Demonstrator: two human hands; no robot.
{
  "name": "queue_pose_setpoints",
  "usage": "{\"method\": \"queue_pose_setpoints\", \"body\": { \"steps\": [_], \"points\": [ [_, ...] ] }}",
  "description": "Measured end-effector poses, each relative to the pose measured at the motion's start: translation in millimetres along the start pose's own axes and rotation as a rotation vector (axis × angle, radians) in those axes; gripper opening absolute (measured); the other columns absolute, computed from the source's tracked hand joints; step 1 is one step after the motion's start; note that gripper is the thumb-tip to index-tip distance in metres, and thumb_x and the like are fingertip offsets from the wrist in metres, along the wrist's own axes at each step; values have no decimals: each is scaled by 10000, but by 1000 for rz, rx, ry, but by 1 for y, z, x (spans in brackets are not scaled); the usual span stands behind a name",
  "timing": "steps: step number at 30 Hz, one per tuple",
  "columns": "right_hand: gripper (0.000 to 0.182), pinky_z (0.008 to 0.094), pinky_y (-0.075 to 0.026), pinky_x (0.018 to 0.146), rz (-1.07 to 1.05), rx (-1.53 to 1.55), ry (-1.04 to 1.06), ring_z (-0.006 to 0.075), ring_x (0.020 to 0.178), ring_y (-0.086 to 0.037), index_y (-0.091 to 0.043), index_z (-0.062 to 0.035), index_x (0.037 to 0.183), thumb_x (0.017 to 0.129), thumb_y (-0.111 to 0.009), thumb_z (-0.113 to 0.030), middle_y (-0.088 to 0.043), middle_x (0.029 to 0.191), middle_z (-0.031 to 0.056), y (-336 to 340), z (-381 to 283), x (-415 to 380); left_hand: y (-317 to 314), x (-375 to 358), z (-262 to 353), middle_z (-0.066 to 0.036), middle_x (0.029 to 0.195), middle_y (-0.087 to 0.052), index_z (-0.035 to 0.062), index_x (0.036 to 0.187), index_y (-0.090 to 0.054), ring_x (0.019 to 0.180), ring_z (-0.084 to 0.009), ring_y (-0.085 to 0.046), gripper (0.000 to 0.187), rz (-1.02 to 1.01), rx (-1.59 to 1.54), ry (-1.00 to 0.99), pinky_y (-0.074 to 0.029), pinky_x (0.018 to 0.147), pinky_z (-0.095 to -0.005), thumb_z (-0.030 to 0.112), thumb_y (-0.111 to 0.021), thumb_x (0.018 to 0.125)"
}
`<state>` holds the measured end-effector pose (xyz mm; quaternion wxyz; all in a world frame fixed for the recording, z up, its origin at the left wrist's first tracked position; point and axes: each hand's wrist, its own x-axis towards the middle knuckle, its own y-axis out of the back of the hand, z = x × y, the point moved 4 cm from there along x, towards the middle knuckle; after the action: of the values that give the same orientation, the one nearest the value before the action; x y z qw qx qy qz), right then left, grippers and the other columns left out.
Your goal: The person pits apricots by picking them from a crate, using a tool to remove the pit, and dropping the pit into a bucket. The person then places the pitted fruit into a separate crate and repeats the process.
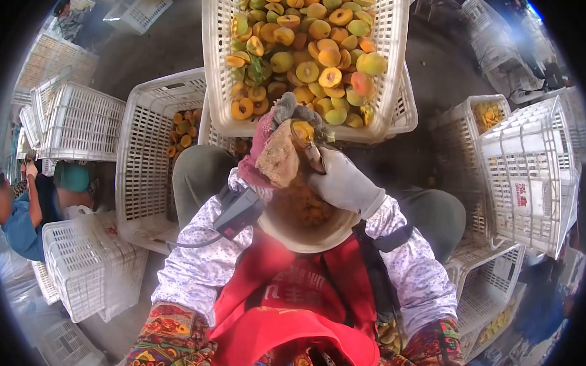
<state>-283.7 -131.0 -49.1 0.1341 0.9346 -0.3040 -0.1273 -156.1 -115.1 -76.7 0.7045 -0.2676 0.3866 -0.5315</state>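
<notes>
My left hand point(275, 143), in a pink and grey glove with a worn tan patch over it, is closed around a yellow apricot point(302, 132). My right hand point(348, 183) wears a white glove and grips a small metal tool point(314, 158), whose tip is against or very near the fruit; its exact kind is partly hidden by the fingers. Both hands are over a pale bucket point(300, 245) between my knees, with orange pieces point(311, 213) inside. Directly ahead, a white crate point(221, 71) holds many apricots point(320, 48), whole and halved.
At my left stands a tall white crate point(142, 171) with some apricot halves point(184, 133) in it. Stacked crates point(525, 178) rise on my right, and more crates point(82, 121) stand at far left. A person in blue point(23, 225) sits beyond them.
</notes>
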Motion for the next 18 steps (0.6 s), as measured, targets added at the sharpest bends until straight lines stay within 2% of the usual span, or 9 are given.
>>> {"method": "queue_pose_setpoints", "body": {
  "steps": [2, 4, 6, 8, 10, 12, 14, 16, 18],
  "points": [
    [231, 429, -468, 772, 31, -6, 35, 423, 922, -583, -573, 12, 959, 789, -592, -144, -634, 913, 237, -1, 4, 0, -1, 1, 0, -88, 812, -631, 52, 859, -598, 745, -275, -642, 309, -17, -45, 48, -540, 575, -417, 353, -567, 923],
    [231, 424, -470, 767, 51, -15, 67, 419, 917, -586, -577, 12, 955, 782, -593, -140, -635, 905, 233, 2, 3, 0, 0, -1, 1, -93, 809, -626, 48, 910, -595, 761, -274, -639, 295, 41, 92, 80, -534, 543, -417, 341, -555, 930],
    [214, 415, -470, 758, -209, 181, -314, 392, 880, -603, -582, 7, 946, 777, -591, -124, -638, 879, 217, 0, 11, -1, -8, -4, 4, -99, 814, -626, 47, 941, -590, 766, -275, -640, 294, 12, 86, 98, -534, 537, -402, 336, -542, 935],
    [198, 410, -469, 746, -199, 137, -254, 373, 850, -607, -584, 10, 936, 784, -582, -115, -637, 855, 210, 2, 11, 0, -13, -4, 4, -106, 819, -627, 45, 972, -586, 771, -275, -641, 294, -22, 78, 118, -535, 532, -387, 332, -529, 941],
    [182, 406, -469, 734, -196, 92, -204, 354, 820, -611, -586, 13, 927, 791, -574, -106, -635, 831, 203, -6, 18, -2, -11, -3, 5, -117, 818, -629, 47, 996, -581, 713, -276, -646, 325, 23, 267, 37, -529, 509, -361, 359, -508, 945],
    [176, 400, -466, 719, 92, -108, -50, 348, 794, -607, -584, 16, 918, 795, -570, -109, -631, 814, 204, -10, 23, 2, -5, 0, 0, -116, 864, -625, 51, 1070, -553, 716, -259, -645, 313, 72, 264, 24, -530, 504, -355, 333, -525, 939],
    [176, 399, -464, 722, 33, 5, -140, 360, 808, -605, -582, 16, 917, 792, -569, -106, -631, 822, 212, -9, 10, 0, 3, -1, -3, -107, 812, -595, 65, 1035, -518, 683, -278, -618, 284, 257, 177, 39, -486, 456, -372, 329, -528, 929],
    [175, 399, -463, 725, -21, 110, -218, 372, 822, -603, -581, 17, 916, 789, -569, -104, -631, 831, 221, -8, 8, 1, 9, 2, -2, -110, 815, -594, 65, 1031, -517, 699, -281, -618, 295, 243, 176, 27, -480, 453, -378, 338, -535, 921],
    [195, 398, -467, 744, -138, 22, -181, 367, 807, -609, -592, 10, 958, 807, -573, -112, -640, 841, 211, -9, 17, 4, 4, 4, 4, -111, 816, -592, 68, 1027, -520, 703, -283, -615, 294, -51, 348, -189, -463, 433, -379, 337, -544, 911]
  ]
}}
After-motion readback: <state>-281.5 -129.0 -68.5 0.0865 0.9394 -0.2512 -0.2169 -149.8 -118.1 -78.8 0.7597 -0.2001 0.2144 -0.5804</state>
